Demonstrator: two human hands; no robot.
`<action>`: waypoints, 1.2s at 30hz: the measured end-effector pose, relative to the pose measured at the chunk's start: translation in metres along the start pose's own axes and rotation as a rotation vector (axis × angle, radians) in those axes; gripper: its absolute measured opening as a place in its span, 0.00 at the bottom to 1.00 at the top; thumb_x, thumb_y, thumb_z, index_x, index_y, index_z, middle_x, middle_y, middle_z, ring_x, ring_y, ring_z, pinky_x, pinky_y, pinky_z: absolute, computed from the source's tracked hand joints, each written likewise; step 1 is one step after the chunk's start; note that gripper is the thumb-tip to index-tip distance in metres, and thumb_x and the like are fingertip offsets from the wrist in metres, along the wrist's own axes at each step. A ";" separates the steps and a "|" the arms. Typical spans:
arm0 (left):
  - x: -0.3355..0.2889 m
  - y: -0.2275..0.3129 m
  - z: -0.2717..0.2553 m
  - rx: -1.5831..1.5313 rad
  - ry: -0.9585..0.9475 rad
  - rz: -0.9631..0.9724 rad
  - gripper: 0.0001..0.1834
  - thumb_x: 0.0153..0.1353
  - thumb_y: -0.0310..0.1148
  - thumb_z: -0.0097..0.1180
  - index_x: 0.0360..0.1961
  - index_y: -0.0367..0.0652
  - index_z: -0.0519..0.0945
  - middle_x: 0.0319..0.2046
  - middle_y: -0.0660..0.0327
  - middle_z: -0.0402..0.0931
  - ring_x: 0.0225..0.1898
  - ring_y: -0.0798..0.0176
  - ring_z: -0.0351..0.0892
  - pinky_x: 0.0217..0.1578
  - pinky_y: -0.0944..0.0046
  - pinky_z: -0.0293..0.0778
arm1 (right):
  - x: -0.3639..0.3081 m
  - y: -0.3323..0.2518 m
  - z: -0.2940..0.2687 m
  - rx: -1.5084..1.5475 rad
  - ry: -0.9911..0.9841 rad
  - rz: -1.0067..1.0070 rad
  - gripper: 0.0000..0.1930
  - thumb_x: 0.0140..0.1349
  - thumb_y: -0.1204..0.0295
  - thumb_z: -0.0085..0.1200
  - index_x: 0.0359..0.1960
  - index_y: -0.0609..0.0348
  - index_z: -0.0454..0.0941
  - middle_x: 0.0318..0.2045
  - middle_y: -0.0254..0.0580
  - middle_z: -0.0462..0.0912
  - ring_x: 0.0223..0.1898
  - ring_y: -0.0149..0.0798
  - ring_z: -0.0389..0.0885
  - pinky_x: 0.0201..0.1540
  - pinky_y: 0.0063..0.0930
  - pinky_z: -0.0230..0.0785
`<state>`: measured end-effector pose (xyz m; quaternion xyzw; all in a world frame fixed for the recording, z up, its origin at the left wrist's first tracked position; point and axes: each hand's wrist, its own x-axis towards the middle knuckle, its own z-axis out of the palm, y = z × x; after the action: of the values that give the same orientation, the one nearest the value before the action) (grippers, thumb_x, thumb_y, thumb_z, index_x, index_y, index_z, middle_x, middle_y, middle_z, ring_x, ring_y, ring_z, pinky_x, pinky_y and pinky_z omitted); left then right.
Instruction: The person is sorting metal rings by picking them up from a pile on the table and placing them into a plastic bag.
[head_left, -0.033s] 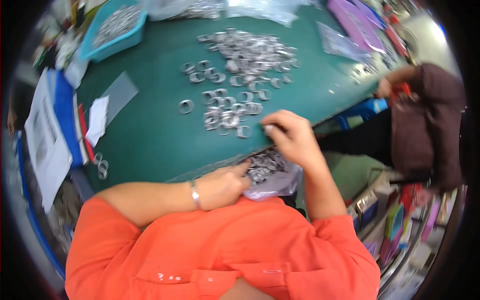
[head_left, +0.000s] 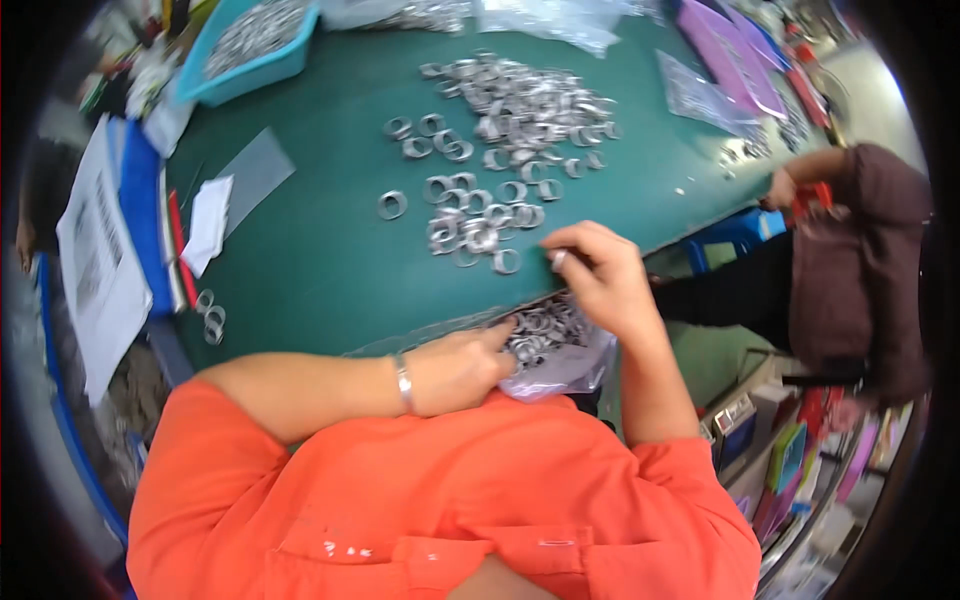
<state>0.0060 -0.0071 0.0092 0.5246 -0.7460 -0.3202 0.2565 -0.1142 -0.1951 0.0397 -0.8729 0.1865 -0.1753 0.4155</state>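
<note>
- Reading the clock from the centre of my view, I find the right hand [head_left: 608,278] at three o'clock, above the edge of the green desk [head_left: 310,270].
- I see its fingers [head_left: 575,236] bent, the thumb just under the index finger with a narrow gap; I cannot tell whether anything is pinched there.
- Just beside them, toward ten o'clock, I see a small cluster of metal rings [head_left: 480,238].
- I have the left hand [head_left: 460,370] near six o'clock, its index finger pointing to the mouth of a clear plastic bag [head_left: 565,375], the others curled; I cannot tell whether they grip the bag.
- The bag sits at four o'clock, between the hands and against the desk edge, and I see small metal pieces [head_left: 545,330] inside.
- Farther off, toward half past twelve, I see the big pile of rings [head_left: 530,110] spread on the desk.
- I make out a blue basket [head_left: 250,85] of metal parts near eleven o'clock.
</note>
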 end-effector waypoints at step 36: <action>-0.003 -0.001 0.002 -0.111 0.003 -0.109 0.09 0.52 0.27 0.52 0.29 0.30 0.79 0.55 0.23 0.62 0.45 0.34 0.77 0.50 0.53 0.74 | 0.032 0.007 0.027 -0.190 -0.096 -0.340 0.18 0.46 0.76 0.62 0.43 0.57 0.76 0.41 0.43 0.74 0.42 0.47 0.71 0.49 0.37 0.61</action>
<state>0.0059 -0.0040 0.0074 0.5497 -0.6971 -0.3737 0.2688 -0.0753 -0.1969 0.0229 -0.9345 0.0319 -0.1827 0.3040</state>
